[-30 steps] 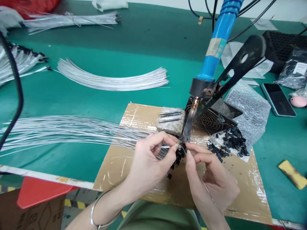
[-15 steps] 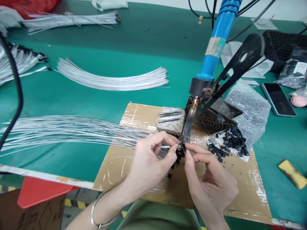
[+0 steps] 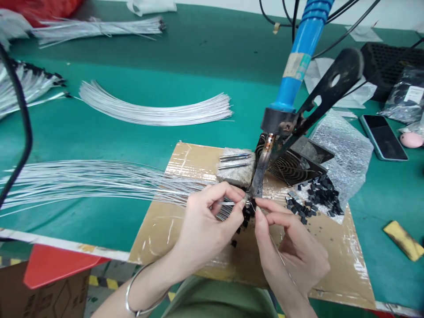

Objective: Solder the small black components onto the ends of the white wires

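My left hand (image 3: 207,223) pinches the end of a thin white wire (image 3: 228,203) from the fanned bundle of white wires (image 3: 82,181). It holds that end at the tip of the blue-handled soldering iron (image 3: 265,165), which hangs in a black stand. My right hand (image 3: 291,247) is closed in a pinch on a thin strand of solder wire (image 3: 280,256), its end brought to the same tip. Small black parts (image 3: 245,216) lie under the fingers on the taped cardboard sheet (image 3: 165,225).
A pile of small black parts (image 3: 314,198) lies on bubble wrap, right of a black fan (image 3: 291,165). A grey sponge block (image 3: 236,170) carries metal pins. More white wire bundles (image 3: 155,110) lie on the green table. A phone (image 3: 382,137) and a yellow sponge (image 3: 402,240) sit at the right.
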`<state>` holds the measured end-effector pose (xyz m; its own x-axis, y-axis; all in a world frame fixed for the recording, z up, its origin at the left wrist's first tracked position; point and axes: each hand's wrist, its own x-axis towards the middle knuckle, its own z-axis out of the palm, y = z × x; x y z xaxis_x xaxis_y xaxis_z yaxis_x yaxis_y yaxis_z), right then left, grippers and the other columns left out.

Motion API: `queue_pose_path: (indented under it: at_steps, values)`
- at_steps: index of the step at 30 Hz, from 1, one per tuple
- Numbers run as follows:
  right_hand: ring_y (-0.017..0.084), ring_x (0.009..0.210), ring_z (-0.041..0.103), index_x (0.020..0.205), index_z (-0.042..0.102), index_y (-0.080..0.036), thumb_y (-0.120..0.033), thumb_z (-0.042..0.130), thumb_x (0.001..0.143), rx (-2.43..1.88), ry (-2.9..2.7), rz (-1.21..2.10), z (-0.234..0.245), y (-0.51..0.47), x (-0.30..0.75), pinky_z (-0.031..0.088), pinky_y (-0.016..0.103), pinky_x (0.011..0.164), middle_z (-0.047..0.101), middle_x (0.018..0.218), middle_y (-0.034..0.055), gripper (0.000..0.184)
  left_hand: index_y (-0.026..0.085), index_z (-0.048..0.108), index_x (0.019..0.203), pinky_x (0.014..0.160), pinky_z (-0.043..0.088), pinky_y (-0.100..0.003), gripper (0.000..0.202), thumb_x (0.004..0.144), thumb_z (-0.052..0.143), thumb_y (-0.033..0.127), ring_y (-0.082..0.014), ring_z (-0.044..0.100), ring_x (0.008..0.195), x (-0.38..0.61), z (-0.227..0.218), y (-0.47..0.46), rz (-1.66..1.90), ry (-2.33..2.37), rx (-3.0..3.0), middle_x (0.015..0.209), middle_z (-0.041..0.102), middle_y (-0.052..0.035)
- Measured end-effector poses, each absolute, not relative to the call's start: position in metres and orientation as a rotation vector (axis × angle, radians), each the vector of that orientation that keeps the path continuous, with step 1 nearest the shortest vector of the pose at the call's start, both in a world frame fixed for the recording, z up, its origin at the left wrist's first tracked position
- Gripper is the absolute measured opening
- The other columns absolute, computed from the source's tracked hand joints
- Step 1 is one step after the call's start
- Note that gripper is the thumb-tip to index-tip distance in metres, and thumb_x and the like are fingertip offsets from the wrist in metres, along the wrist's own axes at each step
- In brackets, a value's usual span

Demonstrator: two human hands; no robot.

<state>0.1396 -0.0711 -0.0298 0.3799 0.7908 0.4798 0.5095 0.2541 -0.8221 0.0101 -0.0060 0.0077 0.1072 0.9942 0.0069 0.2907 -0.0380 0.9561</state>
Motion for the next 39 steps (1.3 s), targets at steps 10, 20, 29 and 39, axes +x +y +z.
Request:
queue_pose_path:
  at_steps: [10, 20, 29, 39]
  values:
    - [0.019, 0.081, 0.084, 0.092, 0.071, -0.023, -0.006, 0.078, 0.091, -1.399, -1.294, 0.246, -0.029, -0.0695, 0.1392, 0.068, 0.027, 0.079, 0.086, 0.099, 0.004, 0.019, 0.019, 0.071, 0.067, 0.057, 0.049, -0.022, 0.015, 0.081, 0.067, 0.016, -0.0158, 0.07, 0.069, 0.0092, 0.0077, -0.0071, 0.988, 1.301, 1.477, 0.073, 0.08, -0.0033]
    - [0.019, 0.074, 0.083, 0.093, 0.071, -0.024, -0.007, 0.076, 0.094, -1.413, -1.336, 0.198, -0.025, -0.0671, 0.1403, 0.072, 0.032, 0.077, 0.087, 0.097, 0.0042, 0.018, 0.02, 0.071, 0.068, 0.056, 0.046, -0.024, 0.016, 0.081, 0.066, 0.014, -0.0163, 0.067, 0.067, 0.0096, 0.007, -0.007, 0.985, 1.326, 1.528, 0.073, 0.08, -0.0033]
    - [0.019, 0.071, 0.082, 0.091, 0.072, -0.024, -0.007, 0.077, 0.093, -1.408, -1.336, 0.176, -0.0257, -0.0651, 0.1407, 0.072, 0.031, 0.075, 0.087, 0.094, 0.0039, 0.018, 0.02, 0.072, 0.068, 0.056, 0.047, -0.025, 0.015, 0.082, 0.067, 0.016, -0.0168, 0.068, 0.067, 0.0094, 0.0071, -0.0074, 0.974, 1.324, 1.522, 0.074, 0.081, -0.0038]
    - [0.02, 0.073, 0.083, 0.093, 0.074, -0.024, -0.006, 0.078, 0.092, -1.405, -1.321, 0.182, -0.026, -0.0654, 0.1401, 0.071, 0.031, 0.077, 0.086, 0.094, 0.003, 0.018, 0.02, 0.071, 0.067, 0.053, 0.041, -0.023, 0.018, 0.082, 0.065, 0.013, -0.0155, 0.066, 0.066, 0.0091, 0.0078, -0.0077, 0.993, 1.32, 1.556, 0.072, 0.08, -0.0024]
